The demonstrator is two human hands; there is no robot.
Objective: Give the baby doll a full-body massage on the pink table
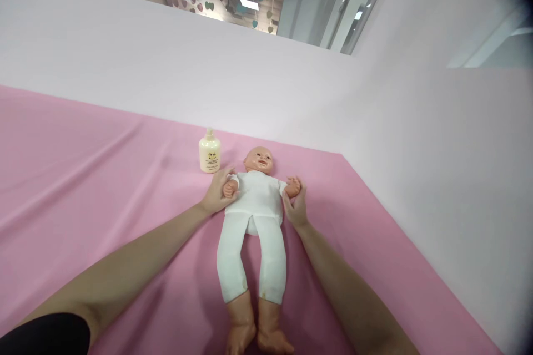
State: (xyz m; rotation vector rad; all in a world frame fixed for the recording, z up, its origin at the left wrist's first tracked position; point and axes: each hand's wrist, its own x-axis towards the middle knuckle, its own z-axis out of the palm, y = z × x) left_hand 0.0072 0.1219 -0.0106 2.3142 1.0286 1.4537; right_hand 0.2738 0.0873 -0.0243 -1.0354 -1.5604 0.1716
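left hand and right hand each closed on a wrist of supine doll, lotion bottle upright near pink sheet's far edge.

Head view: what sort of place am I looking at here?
Probably a staged baby-care practice corner indoors: a plastic baby doll in white clothes lies on a pink cloth-covered surface, a cream pump bottle beside its head, plain white partition walls around.
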